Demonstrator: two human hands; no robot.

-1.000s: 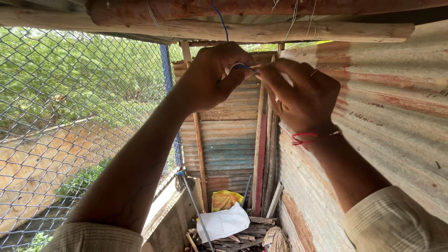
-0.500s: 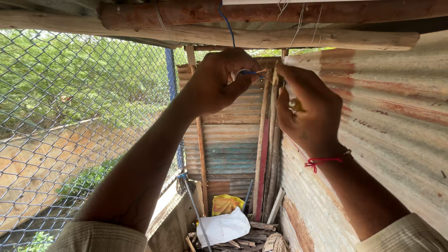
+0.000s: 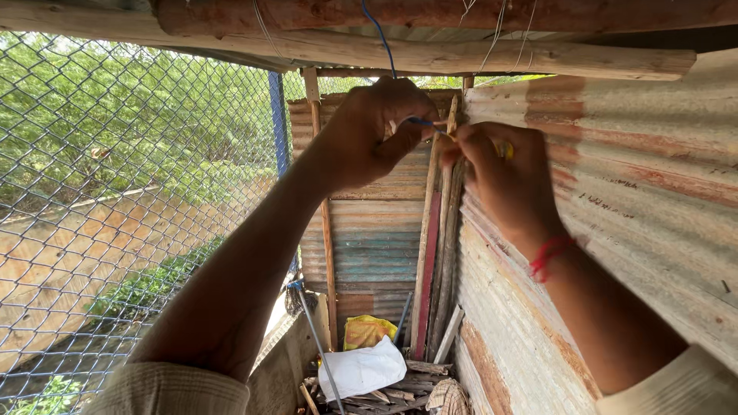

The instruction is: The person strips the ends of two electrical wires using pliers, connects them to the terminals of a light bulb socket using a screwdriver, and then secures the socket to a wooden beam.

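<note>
Two bags on the floor at the far end

A white bag (image 3: 361,369) lies low down in the corner where the tin walls meet, on top of a pile of sticks (image 3: 400,392). It is soft and crumpled, with one corner poking up. Just behind it, touching it, a yellow bag (image 3: 365,330) leans against the back tin wall (image 3: 377,253). It is shiny, wrinkled and partly hidden by the white one. No signs or screens show, and no labels can be made out.
</note>
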